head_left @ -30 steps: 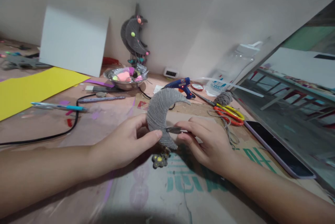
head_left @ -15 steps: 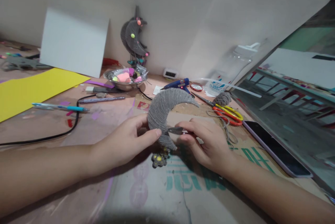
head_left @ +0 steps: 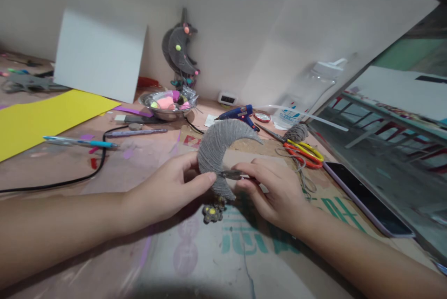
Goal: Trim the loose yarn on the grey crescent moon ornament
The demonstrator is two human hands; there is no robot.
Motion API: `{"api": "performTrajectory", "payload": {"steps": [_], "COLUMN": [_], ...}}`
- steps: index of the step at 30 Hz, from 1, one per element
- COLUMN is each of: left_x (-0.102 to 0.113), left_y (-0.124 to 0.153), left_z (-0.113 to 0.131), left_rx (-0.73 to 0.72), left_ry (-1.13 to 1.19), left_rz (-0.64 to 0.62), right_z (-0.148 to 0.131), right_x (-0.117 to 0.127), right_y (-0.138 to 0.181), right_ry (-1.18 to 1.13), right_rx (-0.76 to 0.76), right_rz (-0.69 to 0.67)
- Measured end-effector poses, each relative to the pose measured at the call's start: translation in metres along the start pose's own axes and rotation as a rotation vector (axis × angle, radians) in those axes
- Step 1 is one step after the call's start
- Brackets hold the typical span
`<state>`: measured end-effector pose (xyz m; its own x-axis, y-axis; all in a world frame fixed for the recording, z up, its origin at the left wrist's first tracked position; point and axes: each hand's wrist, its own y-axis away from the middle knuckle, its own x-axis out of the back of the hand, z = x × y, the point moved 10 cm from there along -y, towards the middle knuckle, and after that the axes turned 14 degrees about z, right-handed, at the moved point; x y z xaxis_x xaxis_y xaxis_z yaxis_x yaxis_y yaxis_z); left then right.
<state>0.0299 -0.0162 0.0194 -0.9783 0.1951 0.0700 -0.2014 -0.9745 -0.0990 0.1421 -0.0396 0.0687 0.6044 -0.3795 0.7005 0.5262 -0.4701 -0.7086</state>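
My left hand (head_left: 181, 182) grips a crescent moon shape (head_left: 214, 147) wound with grey yarn, thumb on its front near the lower end. Below that end hangs a small dark flower (head_left: 212, 214) with yellow spots. My right hand (head_left: 270, 187) pinches a small dark pointed tool (head_left: 232, 174), which looks like thread snips. The tool's tip meets the crescent's inner edge by my left thumb; whether it goes into the yarn I cannot tell. Most of the tool's handle is hidden in my right fingers.
Behind the crescent lie a blue glue gun (head_left: 237, 113) and orange-yellow scissors (head_left: 305, 152) near a grey yarn ball (head_left: 296, 132). A phone (head_left: 366, 196) lies at right. A metal bowl (head_left: 167, 113), pens (head_left: 80, 142) and a black cable (head_left: 103, 157) are at left.
The dark tool has moved slightly left, its tip now at the crescent's inner edge by my left thumb. The crescent has turned slightly; my left hand has barely moved.
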Motion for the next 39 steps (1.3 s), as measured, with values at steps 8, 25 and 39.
{"api": "performTrajectory", "payload": {"steps": [8, 25, 39], "left_x": [0.001, -0.001, 0.001], "left_y": [0.001, 0.000, -0.001], "left_z": [-0.004, -0.005, -0.005], "left_rx": [0.015, 0.069, 0.070], "left_ry": [-0.037, 0.066, 0.073], "left_rz": [-0.002, 0.002, 0.002], "right_z": [-0.004, 0.002, 0.002], "right_x": [0.001, 0.005, 0.003], "right_y": [-0.003, -0.006, -0.003], "right_ry": [0.015, -0.115, -0.034], "right_rx": [0.038, -0.066, 0.011], "right_rz": [0.010, 0.021, 0.015]}}
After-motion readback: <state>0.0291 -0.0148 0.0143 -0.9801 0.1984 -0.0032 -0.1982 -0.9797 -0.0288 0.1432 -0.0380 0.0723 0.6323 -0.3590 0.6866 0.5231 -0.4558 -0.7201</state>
